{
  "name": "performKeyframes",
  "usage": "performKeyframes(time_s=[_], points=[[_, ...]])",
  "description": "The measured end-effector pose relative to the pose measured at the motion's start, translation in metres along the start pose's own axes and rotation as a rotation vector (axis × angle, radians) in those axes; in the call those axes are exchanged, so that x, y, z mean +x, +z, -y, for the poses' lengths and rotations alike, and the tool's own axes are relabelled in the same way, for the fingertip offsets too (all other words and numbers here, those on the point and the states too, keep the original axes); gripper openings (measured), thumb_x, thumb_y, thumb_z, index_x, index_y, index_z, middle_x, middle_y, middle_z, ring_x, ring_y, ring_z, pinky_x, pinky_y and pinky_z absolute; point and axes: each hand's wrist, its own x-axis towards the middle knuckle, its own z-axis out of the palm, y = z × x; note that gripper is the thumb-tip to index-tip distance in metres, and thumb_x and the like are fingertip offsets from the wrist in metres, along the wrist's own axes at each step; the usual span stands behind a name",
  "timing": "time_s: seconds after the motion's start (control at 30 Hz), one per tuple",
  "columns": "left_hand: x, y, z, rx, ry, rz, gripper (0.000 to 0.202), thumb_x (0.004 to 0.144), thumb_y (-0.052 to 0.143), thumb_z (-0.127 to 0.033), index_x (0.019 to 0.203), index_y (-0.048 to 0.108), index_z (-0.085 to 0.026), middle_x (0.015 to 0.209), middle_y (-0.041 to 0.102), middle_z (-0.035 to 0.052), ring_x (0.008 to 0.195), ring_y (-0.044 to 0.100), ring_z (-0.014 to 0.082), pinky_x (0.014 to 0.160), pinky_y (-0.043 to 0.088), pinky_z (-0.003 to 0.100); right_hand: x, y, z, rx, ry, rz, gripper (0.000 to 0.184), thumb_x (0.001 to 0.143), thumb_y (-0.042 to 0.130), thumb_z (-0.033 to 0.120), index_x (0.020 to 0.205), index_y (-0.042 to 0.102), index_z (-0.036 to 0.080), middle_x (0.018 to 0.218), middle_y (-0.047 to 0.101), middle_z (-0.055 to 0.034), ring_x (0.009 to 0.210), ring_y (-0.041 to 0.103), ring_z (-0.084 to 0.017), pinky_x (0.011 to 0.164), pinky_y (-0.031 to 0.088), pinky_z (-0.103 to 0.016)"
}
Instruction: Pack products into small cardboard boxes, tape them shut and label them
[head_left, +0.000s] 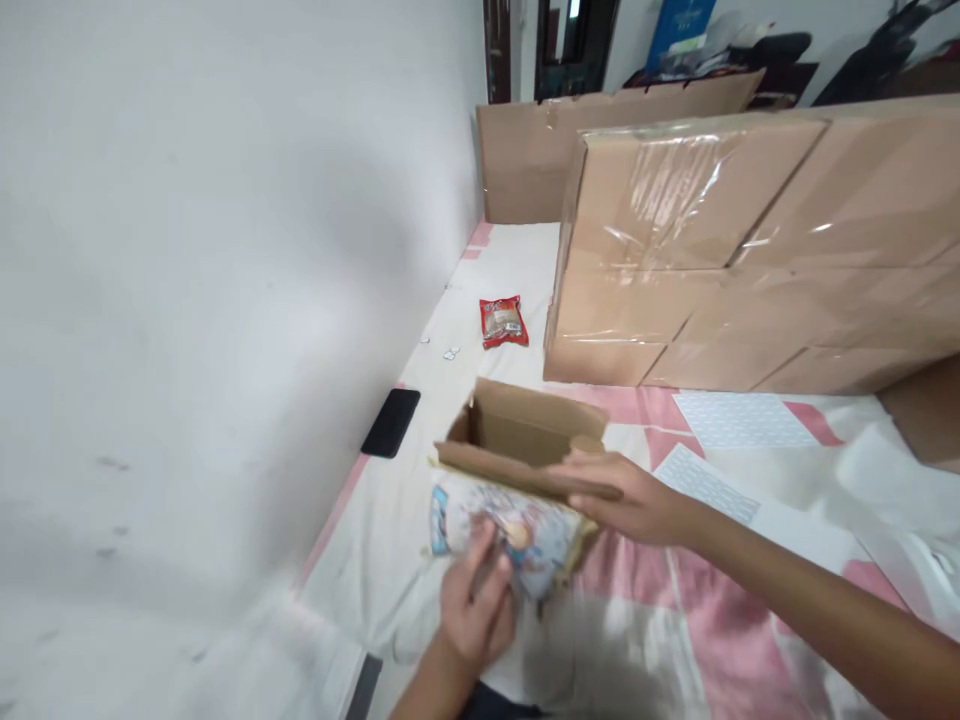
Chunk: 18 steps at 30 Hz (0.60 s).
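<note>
A small open cardboard box (540, 425) stands in front of me with its flaps up, somewhat blurred. My right hand (615, 490) grips the flap at its near right corner. Against the near side of the box is a white plastic packet (551, 545) with blue print and yellowish edges. My left hand (480, 600) is at the packet's lower front, fingers bent and fingertips on its printed face. Whatever lies in the bottom of the box is hidden from this angle.
A red snack packet (504, 322) and a black phone (391, 423) lie on the pink-and-white cloth (630, 570). At the left rises a white wall (187, 300). Large taped cardboard panels (712, 240) stand behind. White printed sheets (742, 420) lie at the right.
</note>
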Motion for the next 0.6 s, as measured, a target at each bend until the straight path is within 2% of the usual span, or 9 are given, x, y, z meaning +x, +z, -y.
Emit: performKeyframes(time_s=[0.1, 0.17, 0.27, 0.37, 0.43, 0.5, 0.53, 0.6], points=[[-0.03, -0.003, -0.043, -0.003, 0.036, 0.038, 0.073, 0.095, 0.06, -0.012, 0.164, 0.041, -0.027, 0.12, 0.078, 0.0187, 0.11, 0.079, 0.0265, 0.075, 0.071, 0.036, -0.071, -0.007, 0.029, -0.017, 0.119, 0.133, 0.044, 0.108, 0.053, 0.028, 0.15, 0.064, 0.03, 0.092, 0.075, -0.0075, 0.085, 0.07, -0.02, 0.078, 0.058, -0.032], [-0.033, 0.0, -0.06, 0.006, 0.025, 0.054, 0.074, 0.095, 0.063, -0.012, 0.164, 0.041, -0.027, 0.116, 0.077, 0.0177, 0.104, 0.079, 0.0254, 0.075, 0.071, 0.034, -0.106, -0.01, 0.046, -0.071, 0.173, 0.152, 0.049, 0.107, 0.054, 0.024, 0.154, 0.06, 0.036, 0.087, 0.07, -0.006, 0.084, 0.068, -0.02, 0.073, 0.057, -0.032], [-0.025, 0.005, -0.072, 0.043, -0.022, 0.096, 0.069, 0.095, 0.067, -0.015, 0.16, 0.047, -0.027, 0.114, 0.074, 0.0172, 0.099, 0.076, 0.0251, 0.074, 0.067, 0.034, -0.14, -0.012, 0.066, -0.138, 0.172, 0.087, 0.059, 0.102, 0.057, 0.019, 0.156, 0.056, 0.043, 0.085, 0.07, -0.0056, 0.082, 0.066, -0.023, 0.069, 0.056, -0.036], [-0.013, 0.011, -0.076, 0.142, -0.036, 0.265, 0.052, 0.097, 0.07, -0.033, 0.147, 0.06, -0.024, 0.12, 0.071, 0.0188, 0.1, 0.072, 0.0305, 0.08, 0.061, 0.044, -0.163, -0.013, 0.073, -0.146, 0.025, -0.131, 0.056, 0.099, 0.06, 0.024, 0.152, 0.06, 0.044, 0.073, 0.065, -0.0031, 0.067, 0.061, -0.024, 0.065, 0.052, -0.042], [-0.004, 0.018, -0.076, 0.19, 0.004, 0.451, 0.055, 0.095, 0.07, -0.043, 0.145, 0.062, -0.02, 0.129, 0.07, 0.0198, 0.115, 0.067, 0.0369, 0.094, 0.055, 0.053, -0.176, -0.01, 0.069, -0.119, -0.088, -0.346, 0.045, 0.1, 0.057, 0.037, 0.144, 0.067, 0.04, 0.067, 0.06, -0.0027, 0.058, 0.057, -0.024, 0.06, 0.047, -0.044], [0.008, 0.023, -0.073, 0.195, 0.064, 0.62, 0.064, 0.092, 0.073, -0.046, 0.147, 0.059, -0.016, 0.13, 0.071, 0.0191, 0.123, 0.064, 0.0383, 0.106, 0.047, 0.057, -0.186, -0.006, 0.059, -0.086, -0.17, -0.585, 0.042, 0.101, 0.052, 0.047, 0.134, 0.074, 0.035, 0.063, 0.055, -0.0024, 0.052, 0.051, -0.023, 0.055, 0.041, -0.043], [0.016, 0.023, -0.071, 0.197, 0.109, 0.683, 0.065, 0.091, 0.074, -0.045, 0.146, 0.058, -0.014, 0.124, 0.073, 0.018, 0.118, 0.066, 0.0366, 0.105, 0.046, 0.055, -0.19, -0.004, 0.052, -0.07, -0.191, -0.695, 0.041, 0.101, 0.05, 0.049, 0.129, 0.077, 0.034, 0.061, 0.052, -0.0017, 0.049, 0.048, -0.022, 0.054, 0.038, -0.041], [0.037, 0.014, -0.066, 0.184, 0.261, 0.783, 0.051, 0.094, 0.072, -0.04, 0.136, 0.063, -0.013, 0.105, 0.075, 0.0132, 0.096, 0.069, 0.0304, 0.09, 0.05, 0.047, -0.193, 0.002, 0.041, -0.04, -0.263, -0.905, 0.038, 0.099, 0.049, 0.046, 0.116, 0.081, 0.032, 0.055, 0.044, 0.0011, 0.043, 0.039, -0.018, 0.052, 0.032, -0.038]])
